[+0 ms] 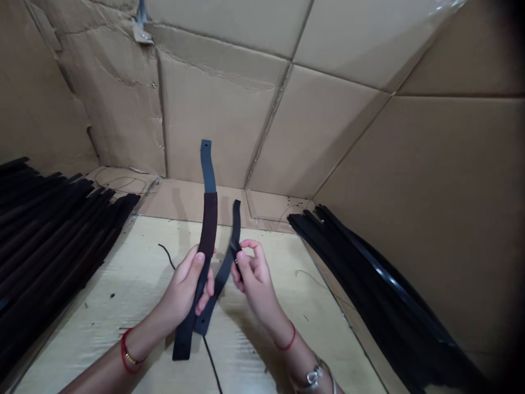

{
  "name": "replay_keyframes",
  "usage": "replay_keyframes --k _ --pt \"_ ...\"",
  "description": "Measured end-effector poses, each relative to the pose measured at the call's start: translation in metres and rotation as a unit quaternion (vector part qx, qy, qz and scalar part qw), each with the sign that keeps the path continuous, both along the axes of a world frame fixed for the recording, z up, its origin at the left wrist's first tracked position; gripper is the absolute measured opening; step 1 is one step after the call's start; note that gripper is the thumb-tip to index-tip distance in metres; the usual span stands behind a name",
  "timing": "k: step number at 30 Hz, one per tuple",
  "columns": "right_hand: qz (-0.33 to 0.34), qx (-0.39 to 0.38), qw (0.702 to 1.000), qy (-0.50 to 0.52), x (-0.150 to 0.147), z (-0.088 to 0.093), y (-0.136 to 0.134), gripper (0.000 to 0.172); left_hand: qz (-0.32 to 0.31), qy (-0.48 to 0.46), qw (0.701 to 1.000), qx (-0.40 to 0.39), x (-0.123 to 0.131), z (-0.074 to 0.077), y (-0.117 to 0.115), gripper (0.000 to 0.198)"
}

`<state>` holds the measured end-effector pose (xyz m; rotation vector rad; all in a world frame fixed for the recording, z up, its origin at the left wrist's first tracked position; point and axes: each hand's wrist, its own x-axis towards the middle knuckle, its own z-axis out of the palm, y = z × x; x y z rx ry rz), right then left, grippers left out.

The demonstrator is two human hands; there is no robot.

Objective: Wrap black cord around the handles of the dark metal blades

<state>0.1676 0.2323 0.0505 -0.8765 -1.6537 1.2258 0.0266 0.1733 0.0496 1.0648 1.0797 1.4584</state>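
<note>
My left hand [186, 287] is closed round a long, flat dark strap [181, 342]. A dark brown sleeve [209, 224] covers its middle, and a blue-grey end with a small hole [208, 167] sticks out above. My right hand [255, 271] pinches the edge of a second dark strap [222, 276], which bends between thumb and fingers. The lower end of this second strap, also with a hole, lies behind the first strap near my left fingertips. A small dark part under my right fingers is too hidden to name.
Beneath my hands is a pale board [135, 290] with scattered dark bits and a thin black cord [212, 364]. Many dark strips [45, 235] are piled at the left, and a bundle of black strips [361, 284] lies at the right. Cardboard walls [221, 104] rise behind.
</note>
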Motion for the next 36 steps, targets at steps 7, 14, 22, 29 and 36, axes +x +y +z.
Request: replay_keyframes --k 7,14,22,29,36 --pt "0.11 -0.078 0.988 0.076 -0.017 0.007 -0.039 0.033 0.012 0.016 1.0 -0.001 0.003 -0.006 0.0 0.048" --pt "0.109 -0.109 0.986 0.071 -0.02 0.001 -0.034 0.035 0.008 0.04 0.999 0.013 0.004 -0.008 -0.004 0.045" --pt "0.115 -0.103 0.983 0.1 -0.019 0.004 -0.037 0.034 0.008 0.054 0.998 0.021 0.004 -0.005 -0.004 0.046" --pt "0.104 -0.091 0.986 0.096 -0.02 0.004 -0.035 0.033 0.012 0.049 0.998 0.026 0.005 -0.005 -0.004 0.044" --pt "0.101 -0.097 0.986 0.092 -0.02 0.005 -0.035 0.034 0.012 0.063 0.998 0.029 0.005 -0.007 -0.003 0.042"
